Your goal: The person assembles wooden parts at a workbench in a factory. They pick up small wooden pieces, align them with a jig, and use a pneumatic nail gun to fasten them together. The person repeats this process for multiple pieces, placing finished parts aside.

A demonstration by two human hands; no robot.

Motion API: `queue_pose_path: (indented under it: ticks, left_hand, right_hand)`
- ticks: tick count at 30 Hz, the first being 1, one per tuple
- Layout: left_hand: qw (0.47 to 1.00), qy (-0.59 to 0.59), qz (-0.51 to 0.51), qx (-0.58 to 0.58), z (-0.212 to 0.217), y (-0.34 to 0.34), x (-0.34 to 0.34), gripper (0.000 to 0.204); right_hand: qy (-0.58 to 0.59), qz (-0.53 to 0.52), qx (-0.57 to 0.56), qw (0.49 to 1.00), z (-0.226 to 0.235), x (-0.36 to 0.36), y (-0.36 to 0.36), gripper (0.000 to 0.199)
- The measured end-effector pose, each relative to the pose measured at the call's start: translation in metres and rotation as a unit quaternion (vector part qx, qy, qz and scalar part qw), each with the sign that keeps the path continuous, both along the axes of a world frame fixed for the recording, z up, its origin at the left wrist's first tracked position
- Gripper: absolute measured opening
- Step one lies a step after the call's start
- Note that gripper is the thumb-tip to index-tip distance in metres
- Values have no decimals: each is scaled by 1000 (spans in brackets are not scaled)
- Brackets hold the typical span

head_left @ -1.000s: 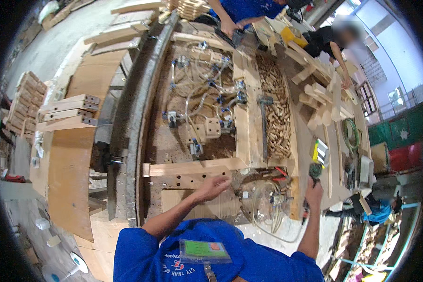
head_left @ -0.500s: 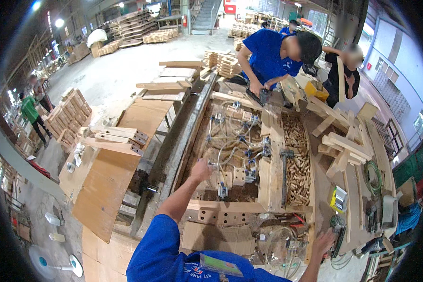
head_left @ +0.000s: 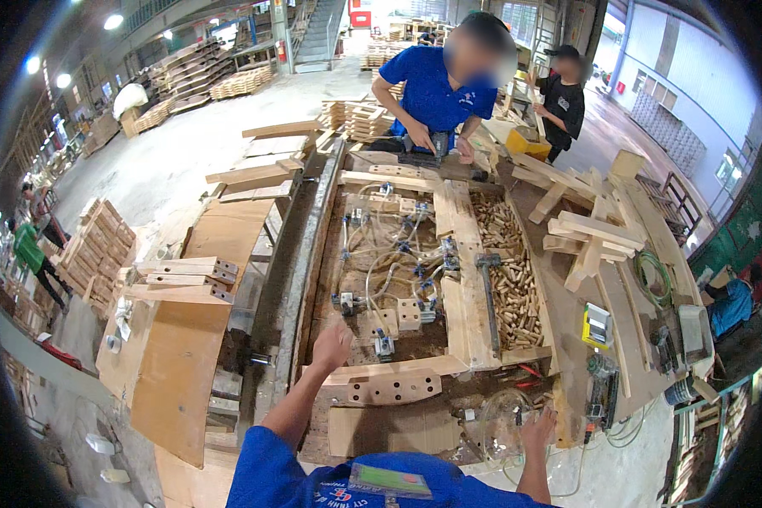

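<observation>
One wide hall (head_left: 271,97): we read 12 o'clock as straight ahead; pale floor, with stacked timber (head_left: 190,68) toward 11.
Workbench (head_left: 554,279): a brown surface crowded with parts; we think a sweeping arm could knock loose pieces off its right side.
Co-workers: one in blue (head_left: 438,89) at 12 holds a dark power tool (head_left: 432,148), another in black (head_left: 561,110) stands near 1; a careless start of that tool could catch a hand reaching over.
Wooden frame (head_left: 398,370): before us at 12, its near rail crossing below the fittings; a bump could shift it.
Timber pile (head_left: 597,233): between 1 and 2, pieces crossed and tilted; we judge that a nudge could make it slide.
Dowels (head_left: 510,292): heaped in a trough at 1; tipping it would scatter them.
Clear tubes (head_left: 389,284): looped inside the frame; a snagged finger or sleeve could tug one loose.
Hammer (head_left: 490,296): lying between frame and dowels at 1; an elbow could drop it onto fingers.
Nail gun (head_left: 602,389): at 2, just beyond our right hand; brushing its trigger would be the hazard.
Our left hand (head_left: 333,343): at 11, curled over the frame's near-left corner; whether it grips anything, we cannot tell.
Our right hand (head_left: 538,426): toward 2 to 3, loosely opened above coiled hoses (head_left: 499,423), nothing visible in it.
</observation>
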State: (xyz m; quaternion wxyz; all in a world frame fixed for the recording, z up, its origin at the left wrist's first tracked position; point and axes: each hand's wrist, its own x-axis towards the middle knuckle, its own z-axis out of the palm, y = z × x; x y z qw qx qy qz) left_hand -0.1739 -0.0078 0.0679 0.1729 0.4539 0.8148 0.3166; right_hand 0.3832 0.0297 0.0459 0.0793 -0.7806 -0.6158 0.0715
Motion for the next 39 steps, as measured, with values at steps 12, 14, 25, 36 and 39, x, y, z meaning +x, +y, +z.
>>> queue_pose_path:
  ticks: [12,14,25,36,39]
  left_hand:
    - [974,166,-149,-39,-17,-66,32,27]
    - [967,190,-158,-65,-15,-61,29,31]
    - [911,230,-300,-166,-1,-27,26,47]
    - [881,178,-322,-298,-3,-5,25,65]
    - [930,112,-259,-236,8,-10,18,72]
  right_hand:
    - [-120,20,-136,983,29,14,20,46]
    - [-83,39,-140,986,29,5,24,42]
    - [-75,43,-57,995,6,19,22,37]
    - [-60,49,-115,990,24,22,22,38]
    - [5,10,-108,994,29,20,19,58]
